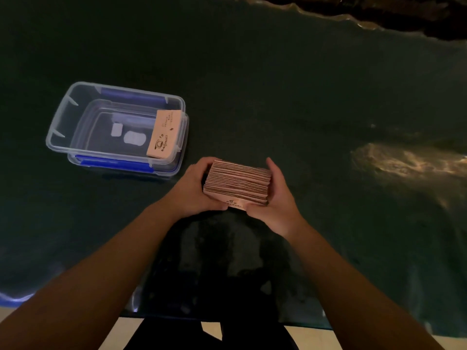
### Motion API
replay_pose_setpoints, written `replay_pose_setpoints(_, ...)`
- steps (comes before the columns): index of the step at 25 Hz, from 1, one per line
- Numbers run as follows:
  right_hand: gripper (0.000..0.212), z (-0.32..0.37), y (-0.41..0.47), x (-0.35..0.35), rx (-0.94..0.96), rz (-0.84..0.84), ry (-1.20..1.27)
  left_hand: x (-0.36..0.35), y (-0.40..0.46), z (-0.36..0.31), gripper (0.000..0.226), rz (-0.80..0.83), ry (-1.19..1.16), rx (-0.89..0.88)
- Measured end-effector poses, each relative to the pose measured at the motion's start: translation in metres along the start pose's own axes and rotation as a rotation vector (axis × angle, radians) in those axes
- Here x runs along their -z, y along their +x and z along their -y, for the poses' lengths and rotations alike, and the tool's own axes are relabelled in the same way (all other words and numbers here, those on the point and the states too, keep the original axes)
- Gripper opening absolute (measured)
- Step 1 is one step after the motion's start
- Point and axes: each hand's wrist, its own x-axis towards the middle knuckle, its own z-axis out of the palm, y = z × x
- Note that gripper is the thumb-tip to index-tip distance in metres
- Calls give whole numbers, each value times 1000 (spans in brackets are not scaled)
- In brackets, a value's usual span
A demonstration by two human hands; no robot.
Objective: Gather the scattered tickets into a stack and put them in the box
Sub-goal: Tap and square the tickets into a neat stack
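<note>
Head view: a thick stack of tickets (237, 181) is clamped from both sides above the dark table (303, 97), the left hand (195, 188) pressed to its left edge and the right hand (274, 198) to its right, thumbs closed over the near end. The clear box (60, 127) is seen to the left, just beyond the hands, seated on its blue-clipped lid (121, 164). A smaller ticket bundle (164, 133) is already stood against its right wall.
</note>
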Motion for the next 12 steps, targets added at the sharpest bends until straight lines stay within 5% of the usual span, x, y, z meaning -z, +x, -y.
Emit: replay_pose_setpoints(12,133,-18,10,-8,64,-46,-472,-28,9,19,121,-149,239,-69)
